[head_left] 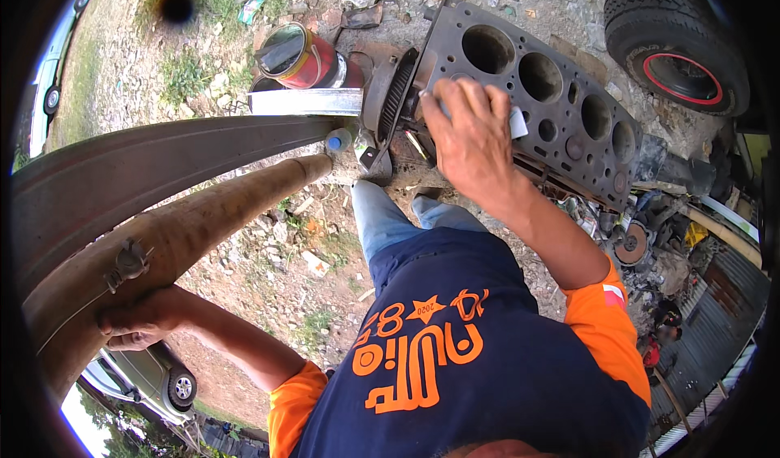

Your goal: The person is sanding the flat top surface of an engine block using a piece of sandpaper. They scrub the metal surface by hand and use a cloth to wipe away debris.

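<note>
In the head view, one red can (318,70) has a dark flat piece (280,54) across its mouth; one blue-capped bottle (338,140) stands nearby. Ahead, your right hand (473,137) closes over one white piece (518,123) atop one four-large-bore engine block (574,147). Your left hand (150,318) touches one pole (183,226); whether it clasps, you cannot tell.

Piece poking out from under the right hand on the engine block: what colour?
Whitish, where the piece shows beside the right hand; head view.
</note>
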Demonstrator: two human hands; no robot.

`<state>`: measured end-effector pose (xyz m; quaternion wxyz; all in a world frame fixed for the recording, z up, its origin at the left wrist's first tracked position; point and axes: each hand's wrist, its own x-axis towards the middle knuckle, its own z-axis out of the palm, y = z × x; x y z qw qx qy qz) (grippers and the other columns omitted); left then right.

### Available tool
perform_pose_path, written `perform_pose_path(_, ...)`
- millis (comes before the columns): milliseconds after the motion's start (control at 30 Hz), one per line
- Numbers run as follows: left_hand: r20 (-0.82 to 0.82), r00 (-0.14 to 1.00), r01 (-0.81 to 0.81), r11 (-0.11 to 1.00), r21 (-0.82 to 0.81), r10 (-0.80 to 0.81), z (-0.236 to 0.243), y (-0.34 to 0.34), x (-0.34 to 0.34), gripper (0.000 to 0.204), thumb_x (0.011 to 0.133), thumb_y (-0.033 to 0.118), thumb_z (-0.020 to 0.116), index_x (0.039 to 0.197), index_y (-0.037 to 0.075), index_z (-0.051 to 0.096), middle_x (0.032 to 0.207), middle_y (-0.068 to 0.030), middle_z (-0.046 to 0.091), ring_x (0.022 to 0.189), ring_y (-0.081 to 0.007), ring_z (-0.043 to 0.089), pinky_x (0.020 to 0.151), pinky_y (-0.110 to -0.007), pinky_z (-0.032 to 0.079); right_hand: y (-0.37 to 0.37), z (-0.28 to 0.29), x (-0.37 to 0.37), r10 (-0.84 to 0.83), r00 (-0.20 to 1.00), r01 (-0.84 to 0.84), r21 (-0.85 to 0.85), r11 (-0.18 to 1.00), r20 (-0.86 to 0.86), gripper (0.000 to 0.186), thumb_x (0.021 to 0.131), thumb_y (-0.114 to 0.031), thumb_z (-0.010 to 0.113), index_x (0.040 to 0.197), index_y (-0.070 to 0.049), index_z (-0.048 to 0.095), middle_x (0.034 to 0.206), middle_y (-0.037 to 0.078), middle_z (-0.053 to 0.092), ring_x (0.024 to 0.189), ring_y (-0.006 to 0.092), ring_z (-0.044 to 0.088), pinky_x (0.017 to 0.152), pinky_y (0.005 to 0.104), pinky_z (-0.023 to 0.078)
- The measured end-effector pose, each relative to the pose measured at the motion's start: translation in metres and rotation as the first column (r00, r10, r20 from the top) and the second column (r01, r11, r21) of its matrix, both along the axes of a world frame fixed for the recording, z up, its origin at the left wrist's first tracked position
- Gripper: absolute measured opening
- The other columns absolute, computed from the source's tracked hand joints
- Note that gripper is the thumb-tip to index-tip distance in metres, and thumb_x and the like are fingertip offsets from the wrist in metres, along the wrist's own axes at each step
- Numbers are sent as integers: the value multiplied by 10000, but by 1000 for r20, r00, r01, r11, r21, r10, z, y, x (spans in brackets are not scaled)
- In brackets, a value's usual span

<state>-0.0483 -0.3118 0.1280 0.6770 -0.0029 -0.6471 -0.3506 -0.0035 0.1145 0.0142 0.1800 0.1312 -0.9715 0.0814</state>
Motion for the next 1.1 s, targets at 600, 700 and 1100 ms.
perform_pose_path(600,-7,1000,14,1000,6,-14,-1,-8,2,542,1035,410,737,1102,-92,545,1084,-219,638,916,-244,689,843,-402,625,20,1,-14,22,1000,-22,-30,999,2,190,920,-63,668,1042,-37,811,1159,99,675,1146,253,593,970,434,399)
perform_pose_path(700,4,1000,20,999,50,-20,-3,-14,4,524,1035,398,739,1101,-85,546,1087,-219,637,914,-238,687,843,-399,628,39,3,-41,-39,999,39,-56,998,-9,202,917,-63,673,1059,-16,808,1159,101,673,1146,249,590,982,438,395)
perform_pose_path(1100,-21,996,83,997,-6,-83,-2,-14,3,527,1020,396,769,1101,-78,555,1052,-188,651,909,-234,698,837,-387,629,36,6,-19,109,994,-109,-32,994,17,202,856,-33,719,1035,-69,807,1146,70,662,1145,252,607,980,428,408)
